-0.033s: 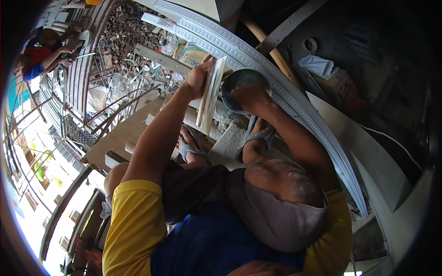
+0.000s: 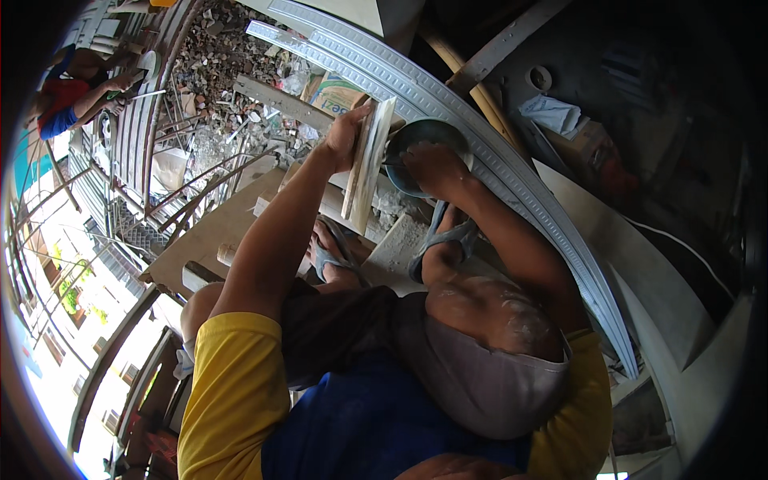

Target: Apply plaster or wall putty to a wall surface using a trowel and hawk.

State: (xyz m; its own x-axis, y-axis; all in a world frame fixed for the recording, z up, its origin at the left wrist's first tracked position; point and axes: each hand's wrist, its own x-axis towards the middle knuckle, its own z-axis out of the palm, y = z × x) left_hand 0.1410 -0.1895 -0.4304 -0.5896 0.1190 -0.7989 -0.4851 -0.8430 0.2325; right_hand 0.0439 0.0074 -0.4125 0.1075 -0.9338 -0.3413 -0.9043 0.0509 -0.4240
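Note:
My left hand (image 2: 348,138) is closed on the upper part of a narrow board (image 2: 370,164), seen nearly edge-on and tilted upright, with a brown wooden side and a whitish coated side. Right of it stands a round dark bucket (image 2: 436,134), its inside in shadow. Over the bucket's near left part is my right hand (image 2: 436,170), fingers curled. A thin dark piece shows between its fingers and the board; what it belongs to is hidden.
Long perforated metal channels (image 2: 512,172) curve past the bucket's right. Rubble (image 2: 232,64) and a printed sack (image 2: 336,96) lie beyond my left hand. My sandalled feet (image 2: 336,256) rest below the board. Another person (image 2: 68,100) works at far left; a tape roll (image 2: 538,78) lies at right.
My right hand has shifted slightly up and left out of the bucket's shadow, toward the board. The left hand and the board have hardly moved.

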